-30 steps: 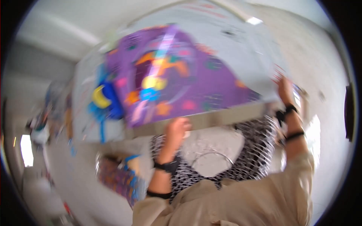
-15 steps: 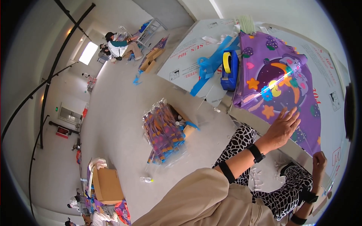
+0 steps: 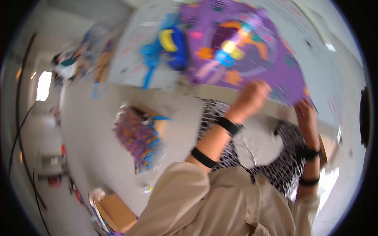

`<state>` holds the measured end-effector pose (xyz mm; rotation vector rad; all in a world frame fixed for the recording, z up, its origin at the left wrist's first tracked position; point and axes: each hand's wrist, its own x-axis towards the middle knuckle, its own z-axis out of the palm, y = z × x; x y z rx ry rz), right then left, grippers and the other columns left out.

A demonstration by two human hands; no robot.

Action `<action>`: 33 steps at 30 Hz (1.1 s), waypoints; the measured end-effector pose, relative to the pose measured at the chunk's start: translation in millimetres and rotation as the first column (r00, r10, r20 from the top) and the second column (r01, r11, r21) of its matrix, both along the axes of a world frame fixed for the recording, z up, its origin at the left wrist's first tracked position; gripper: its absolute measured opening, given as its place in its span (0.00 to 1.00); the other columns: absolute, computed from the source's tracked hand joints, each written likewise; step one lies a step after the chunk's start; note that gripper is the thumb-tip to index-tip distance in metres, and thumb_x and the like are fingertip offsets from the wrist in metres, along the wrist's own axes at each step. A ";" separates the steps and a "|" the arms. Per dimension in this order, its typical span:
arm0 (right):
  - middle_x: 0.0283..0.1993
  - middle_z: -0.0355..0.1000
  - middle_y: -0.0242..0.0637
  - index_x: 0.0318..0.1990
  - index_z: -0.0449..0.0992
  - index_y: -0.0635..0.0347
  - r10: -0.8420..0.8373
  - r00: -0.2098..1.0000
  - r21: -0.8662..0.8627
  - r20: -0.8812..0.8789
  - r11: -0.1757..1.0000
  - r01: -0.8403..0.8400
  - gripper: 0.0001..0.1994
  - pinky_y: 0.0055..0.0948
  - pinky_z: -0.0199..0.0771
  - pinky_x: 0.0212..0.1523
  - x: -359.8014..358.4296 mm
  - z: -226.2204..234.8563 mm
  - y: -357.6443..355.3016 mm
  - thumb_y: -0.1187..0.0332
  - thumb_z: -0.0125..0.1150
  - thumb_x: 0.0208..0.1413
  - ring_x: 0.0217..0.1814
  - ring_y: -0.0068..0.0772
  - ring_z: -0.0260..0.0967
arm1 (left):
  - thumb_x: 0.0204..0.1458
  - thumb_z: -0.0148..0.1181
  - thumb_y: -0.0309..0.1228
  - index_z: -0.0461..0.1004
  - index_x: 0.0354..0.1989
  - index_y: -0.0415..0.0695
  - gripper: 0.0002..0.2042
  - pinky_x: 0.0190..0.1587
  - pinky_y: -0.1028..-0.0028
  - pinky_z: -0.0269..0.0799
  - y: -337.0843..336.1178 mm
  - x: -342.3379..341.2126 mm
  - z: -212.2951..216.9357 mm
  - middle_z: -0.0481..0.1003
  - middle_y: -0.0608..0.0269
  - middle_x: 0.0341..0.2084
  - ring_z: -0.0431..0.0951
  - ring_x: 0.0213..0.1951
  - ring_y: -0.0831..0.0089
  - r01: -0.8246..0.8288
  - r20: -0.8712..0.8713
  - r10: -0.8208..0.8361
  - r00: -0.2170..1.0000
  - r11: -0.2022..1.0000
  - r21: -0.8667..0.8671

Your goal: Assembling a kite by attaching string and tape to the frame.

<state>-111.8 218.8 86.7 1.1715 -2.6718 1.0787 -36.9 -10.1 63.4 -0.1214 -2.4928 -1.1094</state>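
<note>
A large purple sheet (image 3: 244,51) with bright orange, yellow and blue shapes lies on a white table (image 3: 134,63), blurred by motion. My left hand (image 3: 252,96) grips its near edge with curled fingers. My right hand (image 3: 307,116) holds the same edge further right. Both wrists carry black bands. Beside the sheet on the table lies a blue and yellow item (image 3: 169,45).
A clear bag of colourful pieces (image 3: 138,137) sits on the floor to my left. A cardboard box (image 3: 114,208) stands at the lower left. My black and white patterned trousers (image 3: 275,157) show below the table edge. A distant person and clutter (image 3: 69,65) are at the far left.
The view has swung and blurred. The purple sheet sits more toward the upper middle of the picture, and both hands have come up onto its near edge.
</note>
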 end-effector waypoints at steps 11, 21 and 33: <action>0.30 0.67 0.39 0.27 0.73 0.58 -0.212 0.973 0.136 -0.093 0.965 0.223 0.05 0.38 0.69 0.37 -29.4 -61.9 -8.7 0.79 0.54 0.42 0.39 0.44 0.68 | 0.39 0.63 0.22 0.75 0.23 0.41 0.03 0.32 0.65 0.67 -4.8 -36.1 -41.3 0.70 0.59 0.21 0.72 0.30 0.59 0.009 0.125 -0.006 0.992 1.000 -0.021; 0.31 0.66 0.37 0.31 0.73 0.58 -0.252 0.930 0.049 -0.268 0.960 0.275 0.09 0.35 0.69 0.39 -30.9 -74.1 -4.8 0.79 0.54 0.39 0.38 0.42 0.67 | 0.37 0.63 0.20 0.75 0.23 0.44 0.05 0.35 0.66 0.66 22.5 -51.3 -50.9 0.69 0.65 0.22 0.70 0.31 0.63 -0.034 -0.054 0.028 0.998 0.993 -0.114; 0.31 0.66 0.38 0.33 0.73 0.58 -0.210 0.956 0.150 -0.204 0.958 0.243 0.08 0.36 0.69 0.40 -25.7 -80.5 1.5 0.75 0.52 0.41 0.38 0.41 0.68 | 0.37 0.63 0.21 0.74 0.23 0.44 0.05 0.34 0.65 0.65 36.7 -48.0 -61.3 0.70 0.65 0.22 0.70 0.30 0.63 -0.005 -0.053 -0.004 0.999 0.985 -0.175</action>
